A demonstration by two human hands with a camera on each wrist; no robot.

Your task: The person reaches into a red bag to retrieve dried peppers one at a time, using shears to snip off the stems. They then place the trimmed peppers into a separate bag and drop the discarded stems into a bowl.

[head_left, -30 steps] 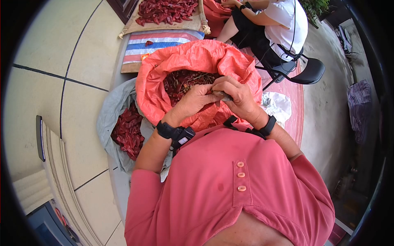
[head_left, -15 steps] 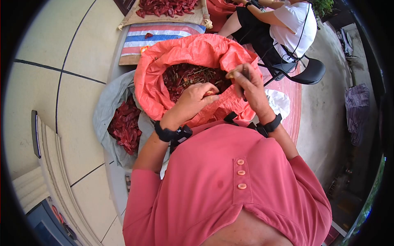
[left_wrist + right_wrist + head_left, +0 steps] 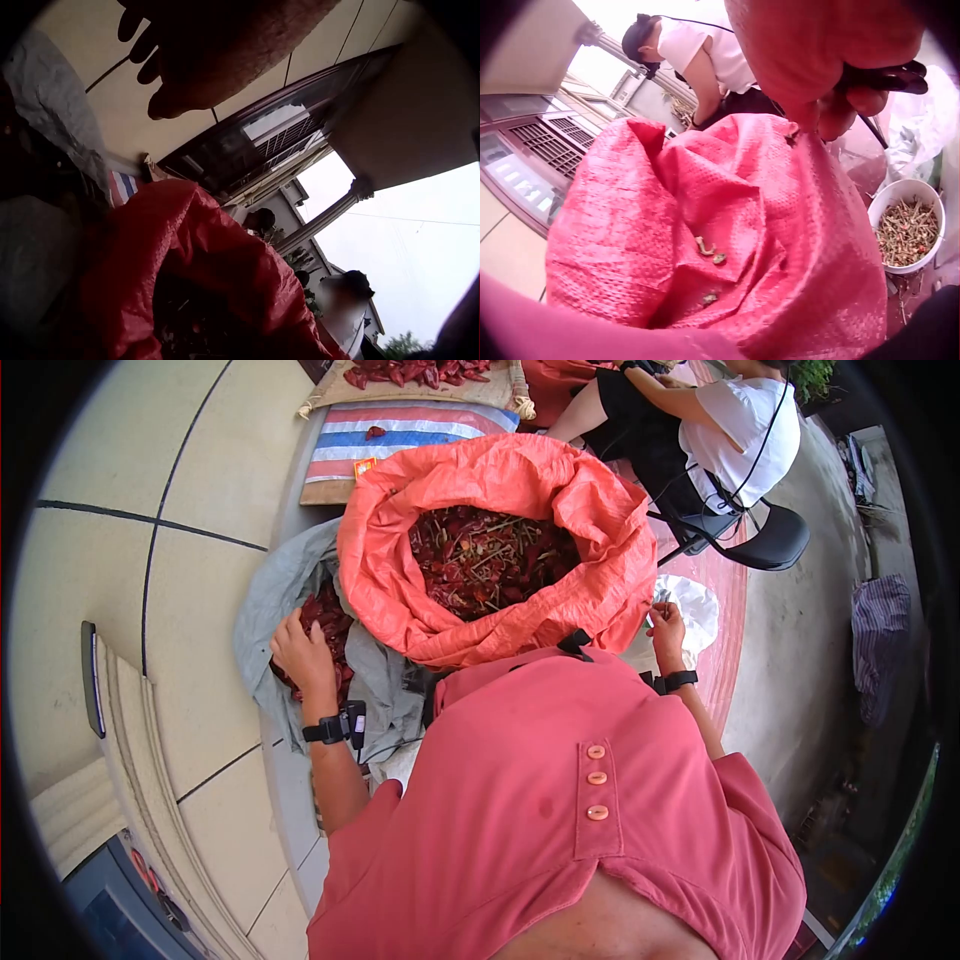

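My left hand [image 3: 300,650] rests on the red chillies [image 3: 325,615] in the grey bag [image 3: 280,575], left of the orange sack [image 3: 480,475]. In the left wrist view the left hand [image 3: 210,45] shows loose, spread fingers with nothing in them. My right hand [image 3: 668,625] is low on the right of the sack, by a white plastic bag [image 3: 692,605]. In the right wrist view the right hand [image 3: 832,52] grips dark scissors [image 3: 889,75] above a white bucket [image 3: 876,206] of cut stems. The sack holds chillies mixed with stems [image 3: 490,560].
Another person [image 3: 740,420] sits on a black chair [image 3: 770,540] at the far right. A striped sack [image 3: 400,445] and a mat of red chillies [image 3: 420,372] lie beyond the orange sack. Tiled floor spreads to the left.
Both hands were together over the orange sack. The left hand has swung left and down onto the grey bag's chillies; the right hand has dropped to the sack's right side with the scissors.
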